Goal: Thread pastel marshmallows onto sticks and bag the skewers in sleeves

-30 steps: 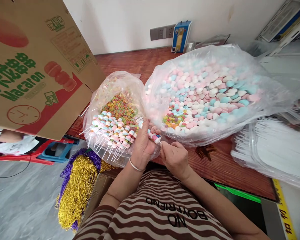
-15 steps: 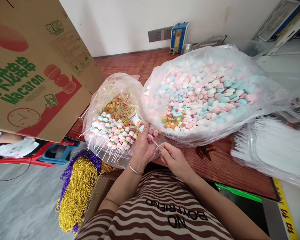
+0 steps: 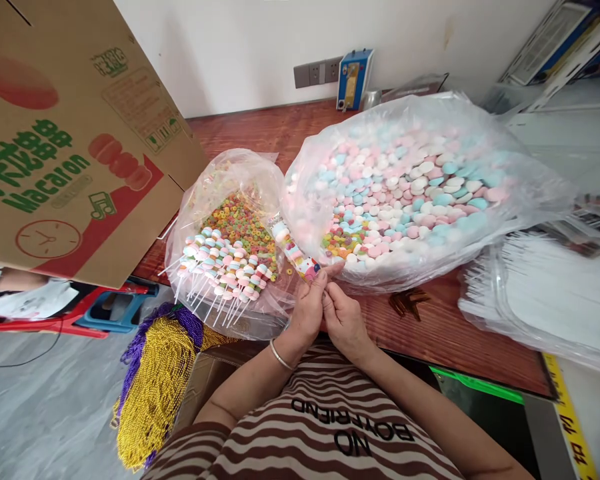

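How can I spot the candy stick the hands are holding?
Find the red table with a big bag and a smaller bag of sweets. Between the bags, the candy stick slants up from the left hand and right hand. Unlike the sticks piled in the smaller bag, it is alone.

The left hand (image 3: 307,312) and right hand (image 3: 346,321) press side by side, wrists angled inward, fingers curled, fingertips pinched tightly together and pointing forward.
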Motion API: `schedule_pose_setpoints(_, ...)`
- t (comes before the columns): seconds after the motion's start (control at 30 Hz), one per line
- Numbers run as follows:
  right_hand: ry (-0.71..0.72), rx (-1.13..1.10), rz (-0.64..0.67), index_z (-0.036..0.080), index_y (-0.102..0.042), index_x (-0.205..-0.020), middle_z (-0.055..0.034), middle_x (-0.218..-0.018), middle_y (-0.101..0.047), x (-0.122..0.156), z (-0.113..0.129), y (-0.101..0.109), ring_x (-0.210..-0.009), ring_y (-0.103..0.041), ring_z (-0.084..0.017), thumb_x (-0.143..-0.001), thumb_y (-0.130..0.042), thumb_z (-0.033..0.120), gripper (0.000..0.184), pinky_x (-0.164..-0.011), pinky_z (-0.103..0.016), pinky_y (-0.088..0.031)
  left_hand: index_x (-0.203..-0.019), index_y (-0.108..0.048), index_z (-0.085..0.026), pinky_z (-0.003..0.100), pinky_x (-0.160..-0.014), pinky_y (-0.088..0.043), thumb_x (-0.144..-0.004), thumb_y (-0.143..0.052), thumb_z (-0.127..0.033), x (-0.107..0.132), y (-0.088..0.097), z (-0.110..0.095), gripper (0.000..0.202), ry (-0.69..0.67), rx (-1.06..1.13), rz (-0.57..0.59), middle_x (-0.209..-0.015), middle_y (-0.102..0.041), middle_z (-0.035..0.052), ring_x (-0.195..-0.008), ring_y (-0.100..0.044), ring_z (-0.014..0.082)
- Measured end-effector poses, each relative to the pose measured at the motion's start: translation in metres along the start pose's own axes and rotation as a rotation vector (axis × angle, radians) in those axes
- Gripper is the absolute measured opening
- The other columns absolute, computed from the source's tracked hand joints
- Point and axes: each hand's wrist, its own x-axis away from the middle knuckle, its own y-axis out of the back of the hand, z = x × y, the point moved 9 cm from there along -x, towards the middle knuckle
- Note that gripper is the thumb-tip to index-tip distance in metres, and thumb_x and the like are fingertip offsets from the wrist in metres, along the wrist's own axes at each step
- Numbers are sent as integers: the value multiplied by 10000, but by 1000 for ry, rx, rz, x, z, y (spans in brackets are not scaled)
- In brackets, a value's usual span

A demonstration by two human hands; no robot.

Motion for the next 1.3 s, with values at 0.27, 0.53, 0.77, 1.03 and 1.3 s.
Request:
schedule_pose_setpoints(0.27,135,172,-70,210,-587,-942,-15,-755,-686,-1,6,14,-605,-612,-134,-1062,-399,321,249,-573,-240,-401,-1105,-651,-231,286,-857,-515,-852,-747,-497,12,28,-7,380,-75,186,-203,-1030,-700,25,-904,-655,151)
schedule_pose_setpoints(0.53,161,187,-61,216,-589,-941,0,-723,-660,4,10,13,-582,-603,-133,-1067,-400,313,247,-557,-240,-401,-784,-633,-171,215,-676,-434,-754,-847,-432,7,37,-19,339,-40,137,-226,-728,-594,-34,-670,-515,90)
schedule_pose_setpoints(0.77,41,143,-89,202,-608,-1048,-32,-783,-717,8,0,14,-611,-661,-161,-1050,-428,326,218,-565,-249,-447,-744,-678,-166,239,-715,-458,-765,-844,-387,6,29,-17,278,15,-1,-7,-749,-666,0,-704,-566,114)
schedule_pose_setpoints(1.03,166,225,-60,150,-435,-1517,-120,-1003,-782,3,2,12,-786,-755,-207,-1074,-340,321,484,-686,-283,-578,-779,-721,-162,257,-673,-430,-771,-832,-436,12,32,-14,295,42,-199,66,-720,-646,7,-680,-536,131)
schedule_pose_setpoints(1.3,350,400,-182,127,-570,-1411,-172,-1051,-785,10,6,18,-788,-745,-236,-1060,-385,255,417,-744,-344,-605,-996,-763,-187,261,-744,-483,-685,-889,-497,12,31,-14,457,79,14,3,-853,-711,26,-737,-599,135)
